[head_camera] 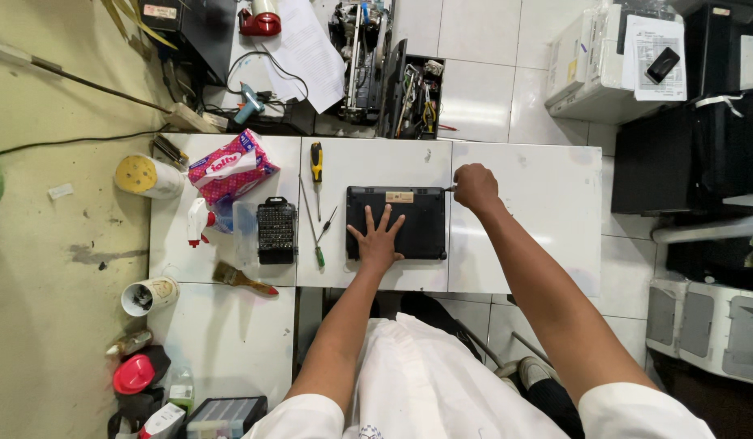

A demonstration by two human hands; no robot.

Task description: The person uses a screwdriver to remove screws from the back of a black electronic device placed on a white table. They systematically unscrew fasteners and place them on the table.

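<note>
A black laptop lies closed, underside up, in the middle of the white table. The left hand presses flat on it with fingers spread wide. The right hand is curled into a fist around a thin tool at the laptop's far right corner; a bit case and screwdrivers lie to the left.
</note>
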